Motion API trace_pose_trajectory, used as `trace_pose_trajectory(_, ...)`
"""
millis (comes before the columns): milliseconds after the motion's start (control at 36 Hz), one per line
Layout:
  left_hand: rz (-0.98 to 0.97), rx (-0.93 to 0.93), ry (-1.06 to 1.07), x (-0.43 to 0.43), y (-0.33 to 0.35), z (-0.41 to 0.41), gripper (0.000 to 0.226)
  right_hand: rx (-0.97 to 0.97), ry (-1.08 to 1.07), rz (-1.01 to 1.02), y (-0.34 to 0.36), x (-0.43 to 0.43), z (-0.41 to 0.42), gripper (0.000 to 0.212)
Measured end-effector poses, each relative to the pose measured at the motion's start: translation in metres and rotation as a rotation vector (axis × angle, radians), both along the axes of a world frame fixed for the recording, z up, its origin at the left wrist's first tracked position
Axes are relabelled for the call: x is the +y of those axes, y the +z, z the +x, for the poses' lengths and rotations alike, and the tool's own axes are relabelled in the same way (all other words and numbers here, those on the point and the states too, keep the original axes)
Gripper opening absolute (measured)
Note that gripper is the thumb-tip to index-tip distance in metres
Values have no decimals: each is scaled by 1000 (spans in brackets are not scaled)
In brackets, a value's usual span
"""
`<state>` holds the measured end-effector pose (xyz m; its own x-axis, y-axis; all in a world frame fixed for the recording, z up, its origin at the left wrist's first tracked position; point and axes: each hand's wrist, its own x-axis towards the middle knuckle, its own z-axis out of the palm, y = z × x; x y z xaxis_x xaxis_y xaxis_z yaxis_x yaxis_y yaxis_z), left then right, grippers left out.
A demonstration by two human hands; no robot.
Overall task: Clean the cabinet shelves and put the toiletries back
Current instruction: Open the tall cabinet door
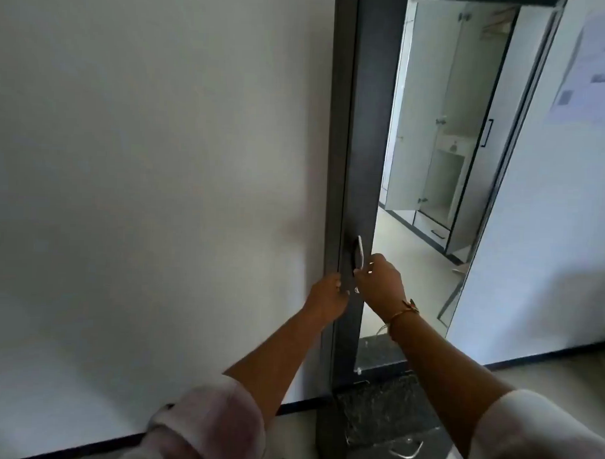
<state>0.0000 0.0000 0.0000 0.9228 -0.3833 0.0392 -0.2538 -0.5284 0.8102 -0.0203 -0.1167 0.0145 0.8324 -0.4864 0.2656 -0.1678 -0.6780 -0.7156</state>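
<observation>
At the door [360, 162] edge, left hand [326, 293] grips it. Right hand [381, 283] closes on the blurred handle [359, 252]; fingertips hidden.

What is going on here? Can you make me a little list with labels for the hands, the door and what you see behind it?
place: a doorway beside a plain white wall
door: dark door edge, partly open
handle: silver lever on the door edge
left hand: gripping the door edge just below the lever
right hand: at the lever, fingers curled; exact grip too blurred to tell
right wrist: gold bangle
beyond the door: white wardrobe with its doors open
toiletries: none in view
</observation>
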Motion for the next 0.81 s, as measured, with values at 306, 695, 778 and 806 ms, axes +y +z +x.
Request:
trace_pose_trajectory(306,-64,74,33,-9,-11,40,45,0,18,57,-7,-6,43,29)
trace_pose_trajectory(695,-196,-49,-38,-14,-33,66,27,-162,-109,-86,-37,-2,3,33)
trace_pose_trajectory(778,-225,-162,-62,-18,-31,59,20,-162,-163,-145,-42,0,-18,64)
trace_pose_trajectory(806,-223,-217,-72,-19,-33,56,19,-161,-190,-168,-44,0,-25,72)
